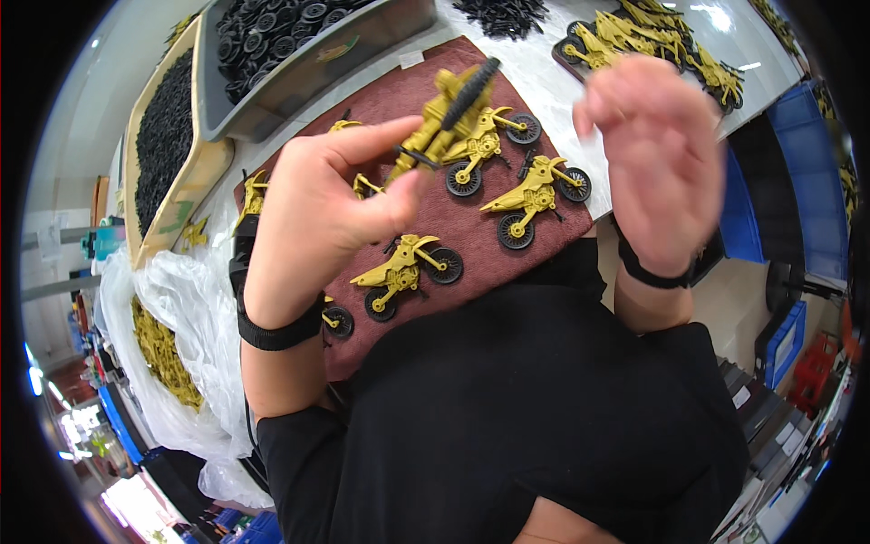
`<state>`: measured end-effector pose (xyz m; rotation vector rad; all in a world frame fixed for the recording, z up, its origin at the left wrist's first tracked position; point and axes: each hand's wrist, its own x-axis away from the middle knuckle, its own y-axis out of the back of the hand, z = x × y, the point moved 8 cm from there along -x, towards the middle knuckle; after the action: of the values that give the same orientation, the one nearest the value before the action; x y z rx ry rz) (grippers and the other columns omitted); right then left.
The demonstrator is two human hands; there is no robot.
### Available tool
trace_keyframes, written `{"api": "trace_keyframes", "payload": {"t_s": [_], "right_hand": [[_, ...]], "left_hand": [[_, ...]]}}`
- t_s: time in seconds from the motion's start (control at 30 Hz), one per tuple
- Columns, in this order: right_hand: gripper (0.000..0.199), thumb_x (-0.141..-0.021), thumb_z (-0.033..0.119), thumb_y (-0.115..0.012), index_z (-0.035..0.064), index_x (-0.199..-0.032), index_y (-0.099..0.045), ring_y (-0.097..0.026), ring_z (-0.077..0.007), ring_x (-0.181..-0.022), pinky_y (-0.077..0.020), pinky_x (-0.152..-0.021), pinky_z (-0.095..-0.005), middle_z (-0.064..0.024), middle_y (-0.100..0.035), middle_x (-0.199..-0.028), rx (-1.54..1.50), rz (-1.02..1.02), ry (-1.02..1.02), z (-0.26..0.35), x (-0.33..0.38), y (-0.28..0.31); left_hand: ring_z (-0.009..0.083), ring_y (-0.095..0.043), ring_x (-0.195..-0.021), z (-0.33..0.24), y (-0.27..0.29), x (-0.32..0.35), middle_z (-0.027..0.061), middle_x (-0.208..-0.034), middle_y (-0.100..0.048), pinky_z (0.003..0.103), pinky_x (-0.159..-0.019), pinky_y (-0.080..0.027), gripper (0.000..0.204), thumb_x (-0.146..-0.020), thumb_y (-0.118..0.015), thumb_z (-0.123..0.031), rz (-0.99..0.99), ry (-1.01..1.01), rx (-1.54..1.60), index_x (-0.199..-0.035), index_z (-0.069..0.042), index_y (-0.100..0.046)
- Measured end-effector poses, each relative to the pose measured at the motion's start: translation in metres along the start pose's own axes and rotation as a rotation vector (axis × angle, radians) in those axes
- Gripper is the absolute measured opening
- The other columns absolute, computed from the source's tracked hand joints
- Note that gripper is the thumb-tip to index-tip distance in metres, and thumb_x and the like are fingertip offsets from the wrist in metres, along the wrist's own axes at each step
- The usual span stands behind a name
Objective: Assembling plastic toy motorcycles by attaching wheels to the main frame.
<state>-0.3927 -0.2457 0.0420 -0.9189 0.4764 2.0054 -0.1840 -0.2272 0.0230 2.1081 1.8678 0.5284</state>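
- Right hand, raised close to camera over the mat's right side. Motion-blurred, fingers partly curled; nothing visible in it, but can't tell if a small part is tucked inside.
- Left hand pinches a yellow toy motorcycle between thumb and forefinger, other fingers mostly hidden. Toy is lifted above the mat, tilted up and to the right.
- On the held toy: black ridged part, probably a wheel seen edge-on. Can't tell if a second wheel is fitted.
- Maroon mat underneath: three motorcycles show clearly, at upper right, right and lower middle, each lying on its side with two black wheels on. More at the left side, part hidden by hand and arm.
- Upper right: tray of yellow motorcycles, crowded; completeness too small to judge.
- Left to use, apparently: grey bin full of black wheels, cream bin of small black pieces, yellow parts by clear plastic.
- Progress, judged: mid-batch; clearly visible mat units look wheeled, held one being handled, plenty of loose stock remaining.
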Motion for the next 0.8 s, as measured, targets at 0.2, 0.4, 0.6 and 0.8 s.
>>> {"api": "trace_keyframes", "payload": {"t_s": [0.2,0.4,0.6,0.8], "right_hand": [[0.055,-0.075,0.003,-0.075,0.0,-0.124,-0.05,-0.058,-0.0134,-0.101,-0.0492,-0.087,-0.0299,-0.0076,-0.057,-0.115,-0.152,0.108,-0.438,-0.059,0.018,-0.051],[0.038,-0.083,0.001,-0.066,-0.0016,-0.116,-0.049,-0.06,-0.018,-0.102,-0.0543,-0.08,-0.0259,-0.0119,-0.057,-0.111,-0.351,-0.039,-0.39,-0.065,0.024,-0.051],[0.04,-0.083,0.004,-0.067,0.0006,-0.117,-0.046,-0.059,-0.0204,-0.105,-0.0495,-0.089,-0.0302,-0.0132,-0.058,-0.112,-0.378,-0.037,-0.309,-0.064,0.024,-0.051],[0.061,-0.073,0.026,-0.079,0.0057,-0.123,-0.051,-0.042,-0.0248,-0.119,-0.037,-0.096,-0.0392,-0.0151,-0.038,-0.135,0.154,-0.307,-0.172,-0.027,0.018,-0.022]], "left_hand": [[0.0038,-0.046,-0.06,0.0,-0.014,0.018,0.0026,-0.067,-0.058,0.021,-0.054,-0.04,0.04,-0.071,-0.069,-0.012,0.148,0.014,0.06,-0.108,0.004,-0.065],[0.0185,-0.065,-0.078,-0.035,-0.014,0.041,0.0101,-0.09,-0.068,0.027,-0.071,-0.05,0.037,-0.072,-0.07,-0.003,-0.212,-0.498,-0.287,-0.108,-0.002,-0.065],[0.0227,-0.065,-0.08,-0.044,-0.024,0.058,0.0096,-0.091,-0.068,0.031,-0.071,-0.05,0.037,-0.066,-0.077,-0.003,-0.437,-0.592,-0.511,-0.101,-0.003,-0.066],[0.0213,-0.064,-0.079,-0.048,-0.025,0.061,0.0085,-0.093,-0.067,0.032,-0.07,-0.047,0.038,-0.066,-0.076,-0.003,-0.477,-0.633,-0.668,-0.102,-0.002,-0.065]]}}
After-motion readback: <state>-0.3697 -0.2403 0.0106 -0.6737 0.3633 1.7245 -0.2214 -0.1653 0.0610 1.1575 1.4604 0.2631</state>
